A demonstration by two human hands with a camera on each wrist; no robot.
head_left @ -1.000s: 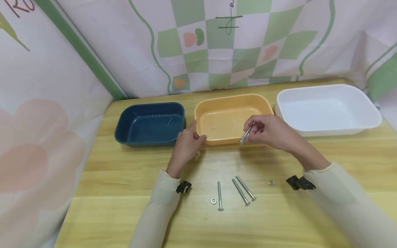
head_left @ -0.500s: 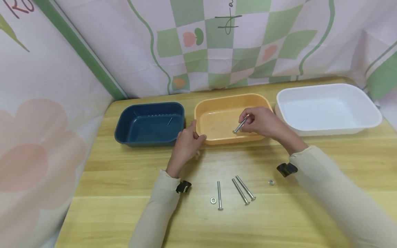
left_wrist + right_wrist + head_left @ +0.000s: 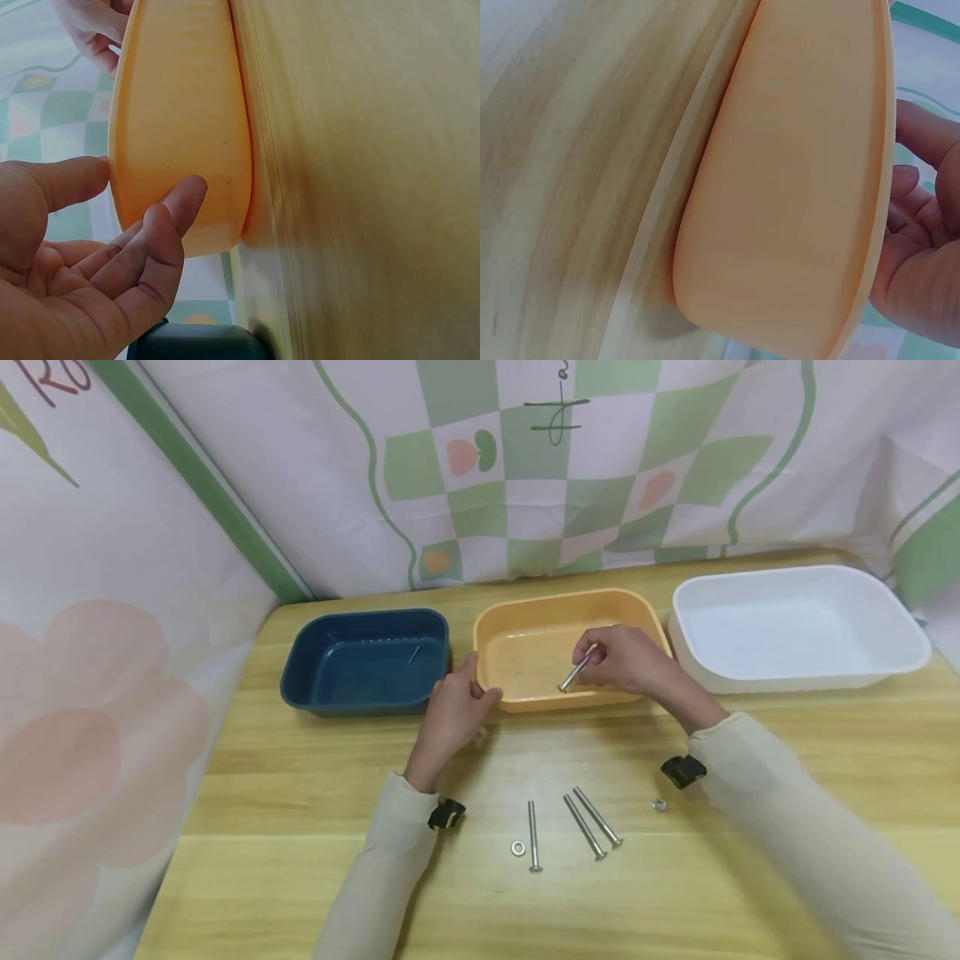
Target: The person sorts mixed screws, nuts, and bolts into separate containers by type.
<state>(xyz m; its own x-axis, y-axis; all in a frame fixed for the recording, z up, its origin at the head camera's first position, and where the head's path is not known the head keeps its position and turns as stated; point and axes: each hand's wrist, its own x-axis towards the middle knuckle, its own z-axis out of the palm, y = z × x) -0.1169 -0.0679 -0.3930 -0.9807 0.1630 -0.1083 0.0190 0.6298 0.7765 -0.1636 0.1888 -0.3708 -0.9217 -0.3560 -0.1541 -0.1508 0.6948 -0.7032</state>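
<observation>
The right hand [image 3: 618,662] pinches a silver bolt [image 3: 576,670] over the front part of the orange tray [image 3: 525,702], its head pointing down and to the left. At the tray's front left corner, the left hand [image 3: 452,710] touches the rim and outer wall with thumb and fingers. In the left wrist view the left hand [image 3: 112,262] lies against the wall of the orange tray [image 3: 184,112]. The right wrist view has the right hand [image 3: 926,217] behind the rim of the orange tray [image 3: 787,165]; the bolt is hidden there.
On the table [image 3: 300,860] lie one bolt [image 3: 533,835], two bolts side by side [image 3: 585,827], a ring-shaped nut or washer [image 3: 518,848] and a small nut [image 3: 659,805]. A dark blue tray [image 3: 360,706] holding a small metal pin [image 3: 414,655] stands left, a white tray [image 3: 810,681] right.
The right hand has carried the bolt leftward, from the orange tray's front edge to over its inside. The left hand has stayed at the tray's corner.
</observation>
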